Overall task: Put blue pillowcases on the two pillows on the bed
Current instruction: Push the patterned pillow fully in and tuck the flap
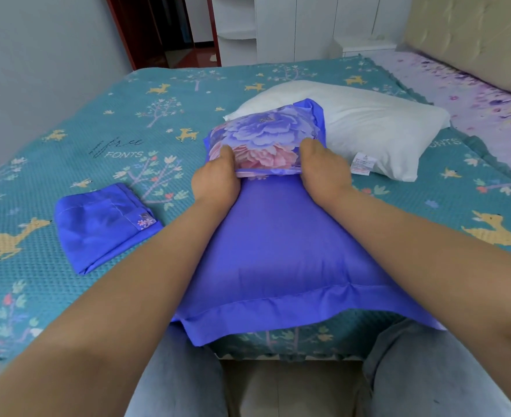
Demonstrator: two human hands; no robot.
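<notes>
A pillow in a blue pillowcase [281, 248] lies at the near edge of the bed, right in front of me. Its far end is folded back and shows a floral flap [263, 136] of purple and pink blooms. My left hand [215, 179] pinches the flap's near left edge, thumb on top. My right hand [323, 170] grips its near right edge the same way. Behind it lies a bare white pillow [377, 127] with a small care label. A second blue pillowcase [103, 227] lies folded on the bed at the left.
The bed carries a teal cover [128, 121] with deer and trees; a lilac sheet [474, 94] shows at the right by the padded headboard [483, 34]. White cabinets [293, 25] and a dark red door frame stand beyond. My knees are at the bottom.
</notes>
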